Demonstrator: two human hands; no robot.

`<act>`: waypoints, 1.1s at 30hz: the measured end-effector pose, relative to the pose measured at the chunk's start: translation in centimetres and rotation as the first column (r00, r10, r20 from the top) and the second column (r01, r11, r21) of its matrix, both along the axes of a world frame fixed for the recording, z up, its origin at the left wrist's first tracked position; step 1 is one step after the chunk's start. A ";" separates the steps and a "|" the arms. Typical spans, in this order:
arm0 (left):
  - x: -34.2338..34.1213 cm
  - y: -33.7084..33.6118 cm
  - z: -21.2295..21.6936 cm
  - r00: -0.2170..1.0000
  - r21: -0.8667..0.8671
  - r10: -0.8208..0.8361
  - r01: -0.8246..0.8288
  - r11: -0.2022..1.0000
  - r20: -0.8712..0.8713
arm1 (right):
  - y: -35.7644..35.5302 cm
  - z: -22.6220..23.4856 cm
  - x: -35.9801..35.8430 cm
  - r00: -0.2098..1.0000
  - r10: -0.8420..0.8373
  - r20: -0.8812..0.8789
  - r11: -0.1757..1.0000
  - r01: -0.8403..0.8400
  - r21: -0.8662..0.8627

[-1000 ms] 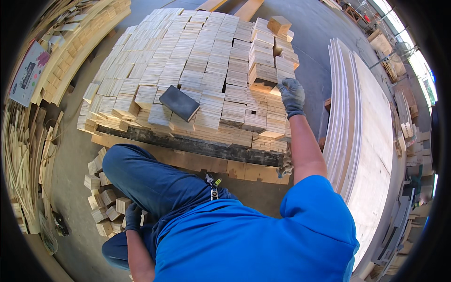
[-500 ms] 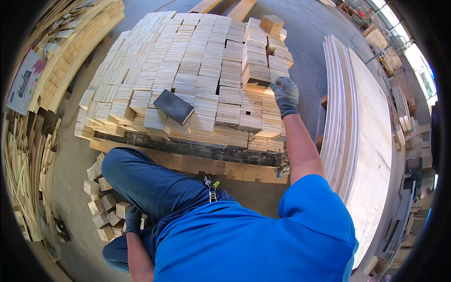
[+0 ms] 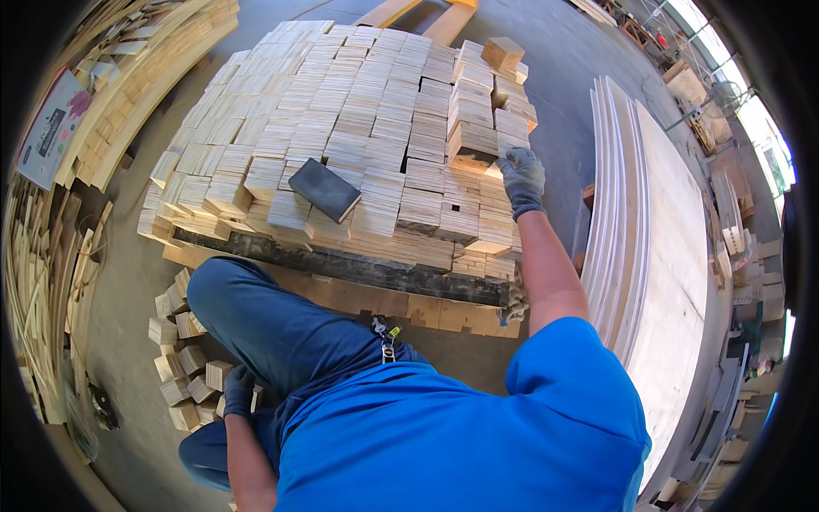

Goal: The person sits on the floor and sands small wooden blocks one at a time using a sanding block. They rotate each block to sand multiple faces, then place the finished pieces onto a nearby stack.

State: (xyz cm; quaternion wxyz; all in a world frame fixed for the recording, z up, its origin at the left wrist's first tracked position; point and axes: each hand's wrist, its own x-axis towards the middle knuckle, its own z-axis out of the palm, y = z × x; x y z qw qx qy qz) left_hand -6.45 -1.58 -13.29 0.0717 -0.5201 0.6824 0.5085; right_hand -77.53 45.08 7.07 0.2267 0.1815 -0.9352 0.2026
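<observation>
Reaching right hand (image 3: 522, 175), gloved fingers curled on edge of wood block (image 3: 472, 147) atop block stack (image 3: 358, 136); block likely stiff, light, splintery — grip opposite faces. Left hand (image 3: 238, 391) rests closed near loose blocks (image 3: 183, 375).

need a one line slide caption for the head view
Gloved right hand on stacked wood blocks beside a dark pad; gloved left hand near loose blocks.

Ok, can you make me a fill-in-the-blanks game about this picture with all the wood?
1. The right hand wears a ____ glove.
2. A dark flat pad lies on top of the stacked ____.
3. The left hand is down by the loose blocks on the ____.
4. The shirt is ____.

Missing words: grey; blocks; floor; blue
</observation>
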 end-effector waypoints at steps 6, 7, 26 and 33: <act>0.5 0.5 -2.0 0.999 -0.101 -0.024 0.022 0.995 -0.027 | -0.2 0.5 1.5 1.000 -0.013 -0.003 1.000 0.013 0.024; 1.8 0.1 -2.8 0.999 -0.153 -0.005 -0.001 0.988 -0.035 | -1.2 0.1 1.9 0.999 0.037 -0.039 0.998 -0.038 -0.042; -0.8 3.8 5.3 0.989 -0.262 -0.005 0.043 0.964 0.145 | -25.5 -1.6 12.1 0.763 0.611 0.210 0.762 -0.639 0.106; 2.0 5.5 5.1 0.975 -0.132 0.155 -0.135 0.982 0.162 | -32.2 -3.3 13.9 0.765 0.558 0.323 0.723 -0.639 0.263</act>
